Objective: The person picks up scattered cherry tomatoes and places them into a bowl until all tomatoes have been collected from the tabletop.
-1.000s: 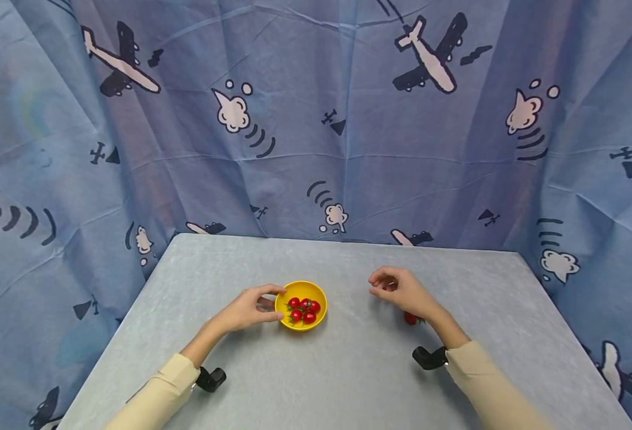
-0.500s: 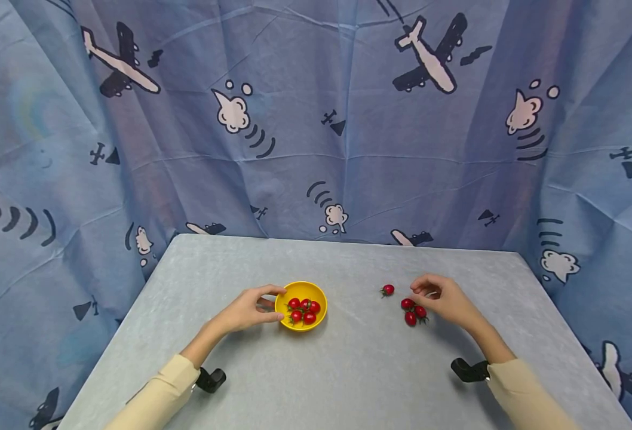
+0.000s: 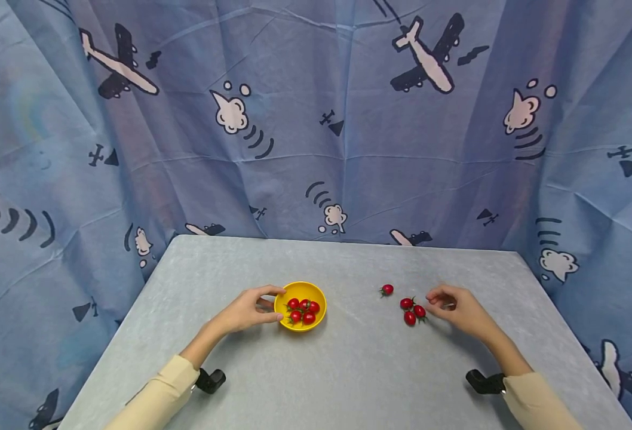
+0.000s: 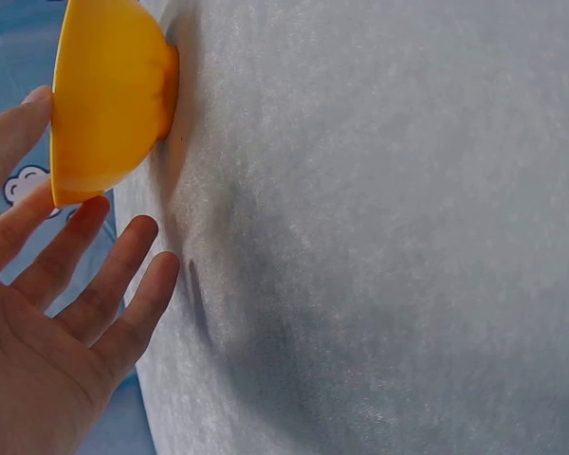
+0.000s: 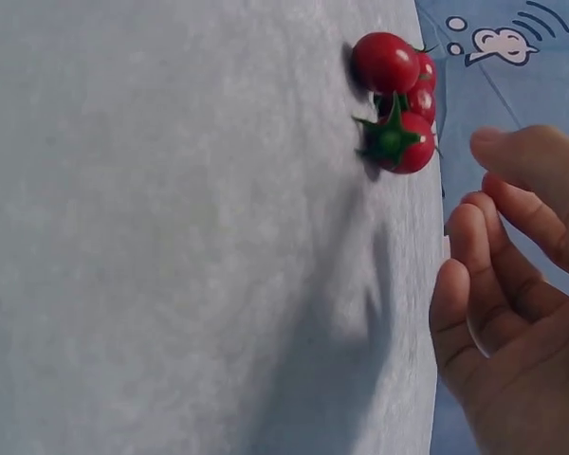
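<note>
My left hand (image 3: 250, 309) holds the left side of a small yellow bowl (image 3: 321, 292), thumb and forefinger at its rim. The left wrist view shows the bowl (image 4: 109, 104) side-on, the other fingers (image 4: 119, 275) spread below it and off it. Several red cherry tomatoes (image 3: 295, 317) with green stalks lie inside. To the right, three cherry tomatoes (image 3: 410, 318) sit clustered on the table, with another cherry tomato (image 3: 387, 289) apart, farther back and left. Just right of the cluster, my right hand (image 3: 462, 309) hovers with loosely bent fingers and nothing in them.
The pale grey table (image 3: 348, 370) ends at a blue curtain (image 3: 294, 197) printed with planes and clouds, which hangs behind and at both sides. Each wrist carries a black camera mount (image 3: 485, 382).
My right hand has moved right, away from the lone tomato and past the cluster, uncovering the tomatoes it hid. The left hand and bowl have stayed put.
</note>
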